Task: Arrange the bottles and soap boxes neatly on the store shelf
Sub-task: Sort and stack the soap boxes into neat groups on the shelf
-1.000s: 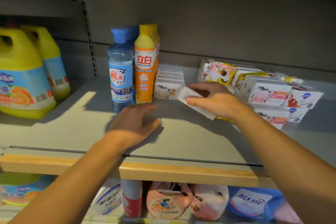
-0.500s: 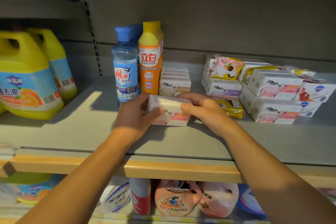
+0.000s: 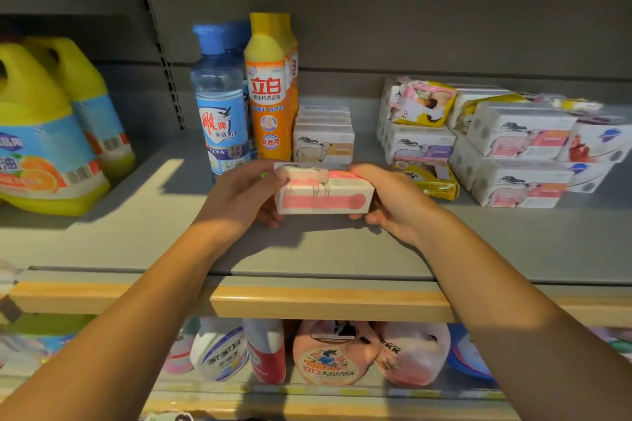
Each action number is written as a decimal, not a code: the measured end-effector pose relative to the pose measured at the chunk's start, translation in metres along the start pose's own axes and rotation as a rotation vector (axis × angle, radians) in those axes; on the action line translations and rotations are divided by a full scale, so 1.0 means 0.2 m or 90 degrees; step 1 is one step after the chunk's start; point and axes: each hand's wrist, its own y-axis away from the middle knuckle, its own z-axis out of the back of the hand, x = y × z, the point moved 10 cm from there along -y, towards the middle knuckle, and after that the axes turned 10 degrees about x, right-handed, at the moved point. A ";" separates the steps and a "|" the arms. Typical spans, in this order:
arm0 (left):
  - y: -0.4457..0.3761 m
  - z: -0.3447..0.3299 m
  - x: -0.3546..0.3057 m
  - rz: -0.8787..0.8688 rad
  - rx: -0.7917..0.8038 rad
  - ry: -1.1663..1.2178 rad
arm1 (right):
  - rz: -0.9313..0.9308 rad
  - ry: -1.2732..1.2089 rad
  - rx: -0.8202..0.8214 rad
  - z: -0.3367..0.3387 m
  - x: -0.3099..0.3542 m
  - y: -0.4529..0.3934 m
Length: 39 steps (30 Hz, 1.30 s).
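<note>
Both hands now on the soap box, just in front of the row it belongs to.

A second ago only your right hand [image 3: 393,196] carried the soap box [image 3: 323,191]; now your left hand [image 3: 244,193] has joined, and the fingers of both curl round its short ends, pinching it between them just above the shelf [image 3: 136,215]. Just beyond your fingertips stands the row of boxes [image 3: 323,138], beside the orange bottle [image 3: 270,89] and blue bottle [image 3: 220,99]. The loose pile [image 3: 513,147] lies past your right fingers. You look set to slide it into line.
</note>
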 end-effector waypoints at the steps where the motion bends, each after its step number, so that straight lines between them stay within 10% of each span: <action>1: 0.00 0.00 0.00 0.003 0.003 0.014 | -0.026 -0.026 0.008 0.00 -0.02 0.00; 10: -0.02 -0.01 0.02 0.037 0.012 -0.047 | -0.068 -0.102 0.021 0.01 -0.05 -0.02; 24: 0.01 0.06 -0.11 -0.109 -0.065 -0.229 | 0.338 0.252 -0.056 0.00 0.26 0.09; 39: -0.01 0.01 -0.07 -0.063 -0.057 -0.373 | 0.287 0.514 -0.141 0.01 0.26 0.10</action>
